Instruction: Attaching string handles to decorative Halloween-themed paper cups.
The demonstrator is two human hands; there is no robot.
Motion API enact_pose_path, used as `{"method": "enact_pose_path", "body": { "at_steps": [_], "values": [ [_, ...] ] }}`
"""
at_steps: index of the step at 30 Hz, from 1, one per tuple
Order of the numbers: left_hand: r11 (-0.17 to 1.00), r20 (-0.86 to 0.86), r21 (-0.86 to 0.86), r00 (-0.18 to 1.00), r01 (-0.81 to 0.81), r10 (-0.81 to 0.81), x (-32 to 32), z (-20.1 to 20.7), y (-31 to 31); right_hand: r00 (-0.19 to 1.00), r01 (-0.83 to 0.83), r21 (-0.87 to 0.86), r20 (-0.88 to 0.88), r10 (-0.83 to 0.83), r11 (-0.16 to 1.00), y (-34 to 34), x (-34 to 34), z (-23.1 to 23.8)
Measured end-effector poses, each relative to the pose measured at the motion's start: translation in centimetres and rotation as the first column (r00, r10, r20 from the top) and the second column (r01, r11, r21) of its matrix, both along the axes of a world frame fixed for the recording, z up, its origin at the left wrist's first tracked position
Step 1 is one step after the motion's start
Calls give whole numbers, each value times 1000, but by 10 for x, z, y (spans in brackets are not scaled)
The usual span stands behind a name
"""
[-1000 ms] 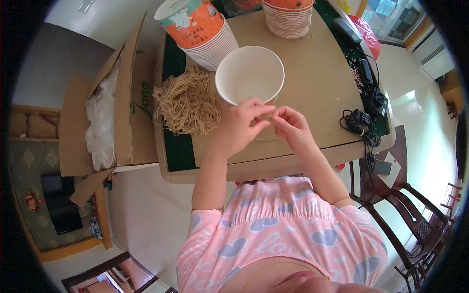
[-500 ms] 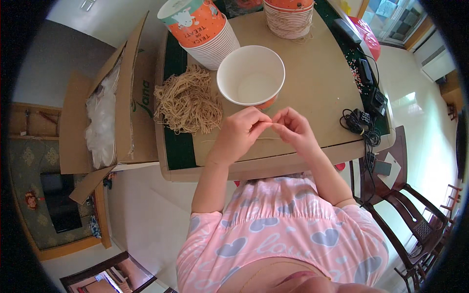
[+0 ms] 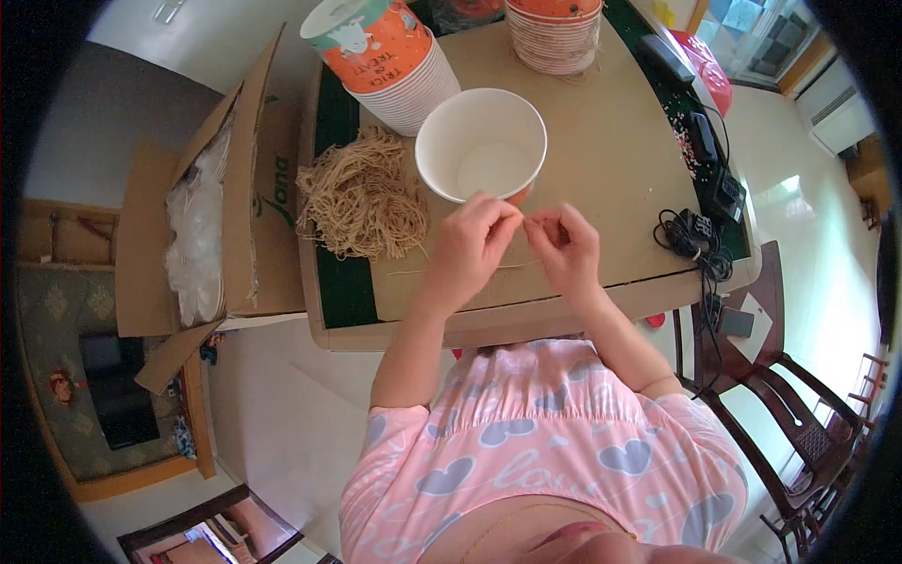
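Note:
My left hand [image 3: 470, 246] and my right hand [image 3: 567, 246] are close together over the front of the table. Each has thumb and forefinger pinched closed. What sits between the fingertips is too fine to make out. A thin beige string [image 3: 512, 266] lies on the tabletop beneath them. Just beyond the fingers stands an open paper bucket [image 3: 481, 105], white inside and orange outside. To its left is a loose heap of beige string [image 3: 365, 197]. Behind that heap, a tilted stack of printed orange and white paper buckets [image 3: 411, 94] rises.
Another stack of paper buckets [image 3: 554, 45] stands at the back. On the left, an open cardboard box [image 3: 280, 197] holds plastic-wrapped white things [image 3: 199, 226]. Coiled black cables [image 3: 700, 246] and dark devices line the table's right edge. A dark wooden chair [image 3: 752, 329] is at the right.
My fingertips have drawn slightly apart and remain pinched. Both hands have turned a little, and the right one has shifted slightly right. The bucket and string heap are practically unmoved.

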State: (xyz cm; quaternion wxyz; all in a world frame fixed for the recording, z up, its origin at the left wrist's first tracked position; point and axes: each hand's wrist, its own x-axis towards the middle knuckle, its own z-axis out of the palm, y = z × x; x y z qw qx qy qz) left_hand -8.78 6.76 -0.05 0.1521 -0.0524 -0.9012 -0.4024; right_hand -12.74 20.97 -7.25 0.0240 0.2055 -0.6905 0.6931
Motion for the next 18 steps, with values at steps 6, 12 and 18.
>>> {"method": "enact_pose_path", "body": {
  "at_steps": [6, 12, 18],
  "values": [
    [993, 74, -113, 997, 44, -36, -42, 2, -28, 947, -24, -218, 307, 92, 976, -19, -23, -22],
    [985, 379, -13, 912, 173, -155, -62, -2, -40, 962, -15, -115, 271, 46, 993, -23, -29, -30],
    [979, 394, 36, 898, 199, -198, -65, -9, -42, 949, -21, -88, 312, 48, 996, -22, -30, -23]
  ]
}}
